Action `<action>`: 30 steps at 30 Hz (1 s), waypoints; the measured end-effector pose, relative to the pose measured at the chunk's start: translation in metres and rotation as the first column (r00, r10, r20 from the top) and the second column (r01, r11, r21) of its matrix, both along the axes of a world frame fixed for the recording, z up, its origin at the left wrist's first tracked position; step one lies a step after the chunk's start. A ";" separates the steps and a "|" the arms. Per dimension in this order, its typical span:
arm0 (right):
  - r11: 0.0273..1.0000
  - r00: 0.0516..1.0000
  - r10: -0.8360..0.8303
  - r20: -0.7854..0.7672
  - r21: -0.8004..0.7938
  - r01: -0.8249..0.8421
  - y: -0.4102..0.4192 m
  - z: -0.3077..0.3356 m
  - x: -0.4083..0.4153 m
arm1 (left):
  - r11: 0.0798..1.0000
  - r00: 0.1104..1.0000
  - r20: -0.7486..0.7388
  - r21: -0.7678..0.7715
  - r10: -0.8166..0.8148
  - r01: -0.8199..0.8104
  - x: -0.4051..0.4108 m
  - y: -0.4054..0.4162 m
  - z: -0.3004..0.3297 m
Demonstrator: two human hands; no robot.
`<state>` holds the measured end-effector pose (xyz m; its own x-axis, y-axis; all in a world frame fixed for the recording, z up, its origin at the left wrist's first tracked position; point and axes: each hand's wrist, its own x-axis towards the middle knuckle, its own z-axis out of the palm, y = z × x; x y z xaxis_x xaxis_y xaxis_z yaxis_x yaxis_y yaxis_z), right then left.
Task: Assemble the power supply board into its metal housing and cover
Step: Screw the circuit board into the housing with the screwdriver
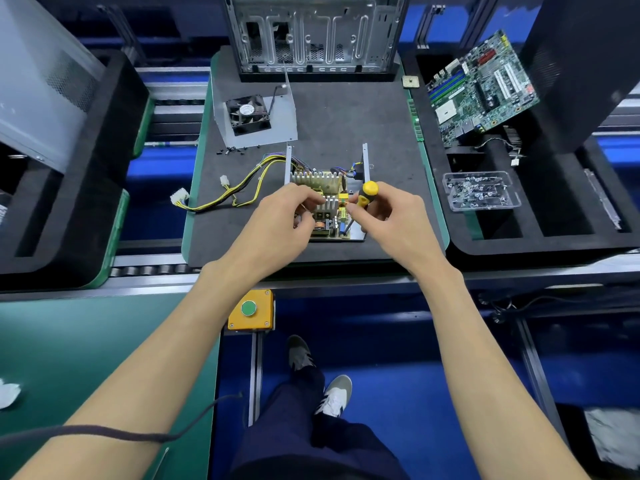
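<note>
Right hand (pixel 384 213) grips screwdriver (pixel 365 195); left hand (pixel 284 216) pinches board (pixel 329 209).

Counting what's on the worktop (pixel 346 109) now.
Two hands (pixel 287 216) (pixel 384 211), one screwdriver (pixel 363 199), one board (pixel 329 206), one housing (pixel 364 161), one fan (pixel 247 114), one motherboard (pixel 481 88), one screw tray (pixel 481 190).

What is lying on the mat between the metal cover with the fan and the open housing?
In the head view, small black screws lie scattered between the fan cover and the housing.
</note>
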<state>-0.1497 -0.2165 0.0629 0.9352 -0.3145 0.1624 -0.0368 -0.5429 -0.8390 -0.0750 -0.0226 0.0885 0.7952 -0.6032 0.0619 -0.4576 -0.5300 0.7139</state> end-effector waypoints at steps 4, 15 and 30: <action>1.000 1.000 -0.006 0.003 0.029 0.006 0.000 0.002 0.000 | 1.000 1.000 -0.011 0.002 0.006 -0.006 0.000 0.003 -0.003; 0.941 0.985 -0.162 0.062 0.311 0.135 0.002 0.021 0.005 | 0.999 0.974 -0.219 0.017 0.049 -0.047 -0.001 -0.002 -0.016; 0.797 0.971 -0.233 0.061 0.584 0.154 0.001 0.040 0.009 | 0.959 0.902 -0.421 -0.206 0.092 -0.194 -0.001 -0.015 -0.009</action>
<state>-0.1412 -0.2151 0.1029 0.8293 -0.5587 0.0049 0.0354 0.0438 -0.9984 -0.0755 -0.0378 0.0793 0.8582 -0.4890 -0.1561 -0.0352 -0.3596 0.9324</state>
